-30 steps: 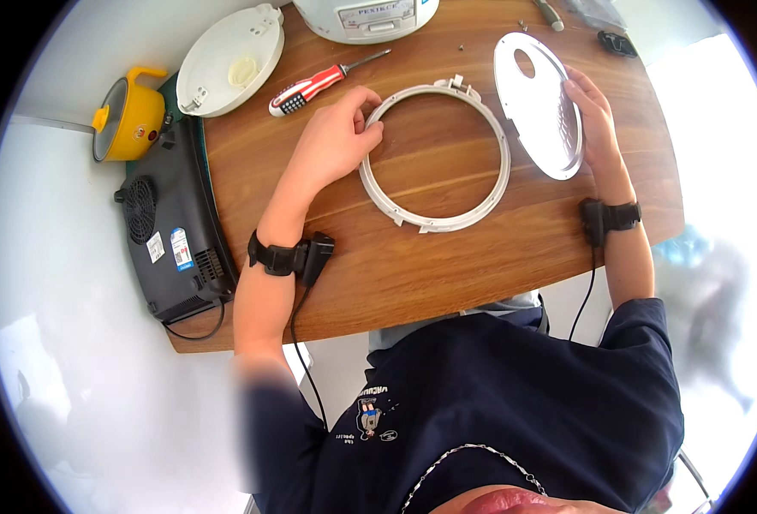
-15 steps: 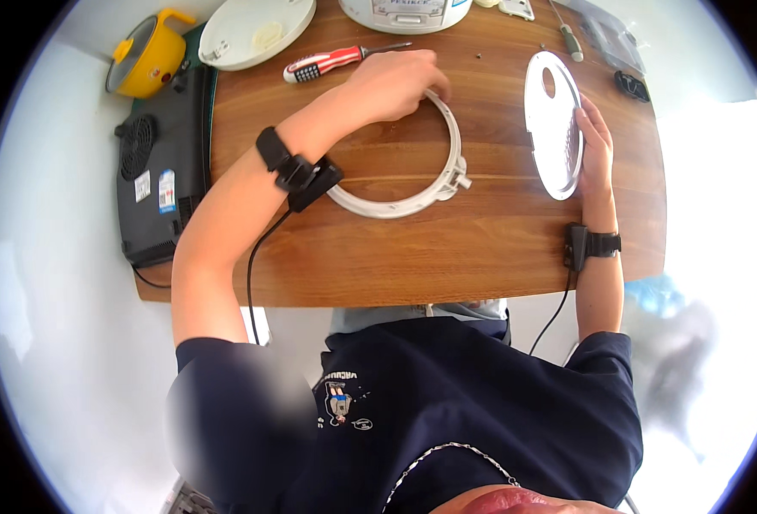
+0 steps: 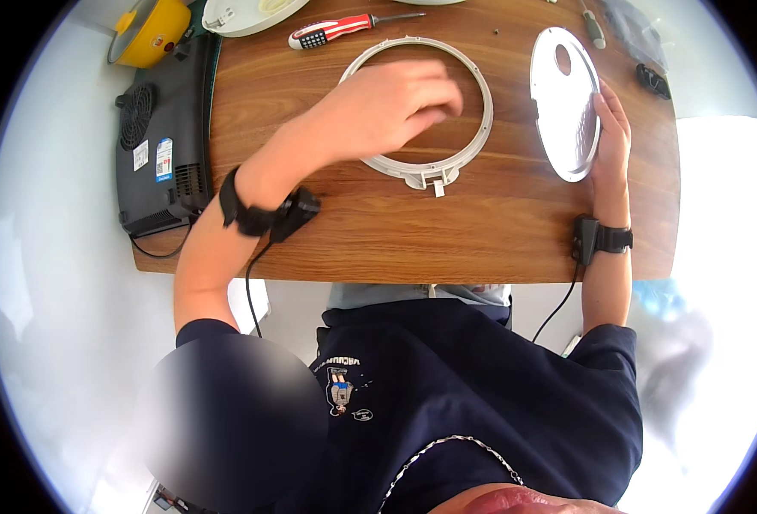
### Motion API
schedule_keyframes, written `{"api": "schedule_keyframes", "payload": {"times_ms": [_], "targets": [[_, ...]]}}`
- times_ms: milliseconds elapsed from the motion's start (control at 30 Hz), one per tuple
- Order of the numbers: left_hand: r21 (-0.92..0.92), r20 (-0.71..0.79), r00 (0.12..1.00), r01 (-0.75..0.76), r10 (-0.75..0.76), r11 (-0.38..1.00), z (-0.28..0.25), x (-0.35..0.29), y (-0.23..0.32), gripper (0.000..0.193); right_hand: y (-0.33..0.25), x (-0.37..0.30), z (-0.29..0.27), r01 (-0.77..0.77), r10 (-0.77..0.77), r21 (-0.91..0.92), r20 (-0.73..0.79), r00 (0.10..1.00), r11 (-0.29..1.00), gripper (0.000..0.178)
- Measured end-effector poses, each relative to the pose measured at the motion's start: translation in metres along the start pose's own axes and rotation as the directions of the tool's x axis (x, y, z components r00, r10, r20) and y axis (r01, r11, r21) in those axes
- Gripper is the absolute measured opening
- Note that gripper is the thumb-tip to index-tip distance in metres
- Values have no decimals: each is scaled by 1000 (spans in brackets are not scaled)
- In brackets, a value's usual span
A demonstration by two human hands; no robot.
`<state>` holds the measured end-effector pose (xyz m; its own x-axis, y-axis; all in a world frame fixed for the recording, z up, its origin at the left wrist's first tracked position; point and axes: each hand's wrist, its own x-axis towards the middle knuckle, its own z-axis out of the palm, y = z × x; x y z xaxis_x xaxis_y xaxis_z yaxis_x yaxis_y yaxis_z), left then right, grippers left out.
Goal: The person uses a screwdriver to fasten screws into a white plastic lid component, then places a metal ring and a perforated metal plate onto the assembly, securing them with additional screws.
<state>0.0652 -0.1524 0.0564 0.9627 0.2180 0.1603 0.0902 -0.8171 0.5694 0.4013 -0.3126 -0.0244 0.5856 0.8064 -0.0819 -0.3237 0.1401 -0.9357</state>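
Observation:
My right hand grips the right edge of a shiny oval-looking metal plate with a round hole near its far end. The plate is held tilted above the table's right part. A pale plastic ring lies on the wood at the middle, its tabbed latch part facing me. Over the ring's near left side hovers my left hand, fingers loosely bent and somewhat blurred, thumb apart. No object shows in it. My left hand and wrist hide part of the ring.
Beyond the ring lies a red, white and black screwdriver. A white round lid stands at the far left, beside a yellow pot and a black appliance. A grey-handled screwdriver and a small black item are far right.
My left hand has let go of the ring. The ring has turned, bringing its latch part round toward me. My right hand keeps the plate; the whole view has shifted slightly.

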Motion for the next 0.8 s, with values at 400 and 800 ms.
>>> {"api": "schedule_keyframes", "payload": {"times_ms": [400,800], "targets": [[-125,-65,991,-122,115,985,55,-47,11,30,28,29,46,199,-179,69,-228,957,978,35],[-112,-182,979,-109,88,988,60,-42,10,23,30,38,51,170,-164,46,-108,980,984,31]]}}
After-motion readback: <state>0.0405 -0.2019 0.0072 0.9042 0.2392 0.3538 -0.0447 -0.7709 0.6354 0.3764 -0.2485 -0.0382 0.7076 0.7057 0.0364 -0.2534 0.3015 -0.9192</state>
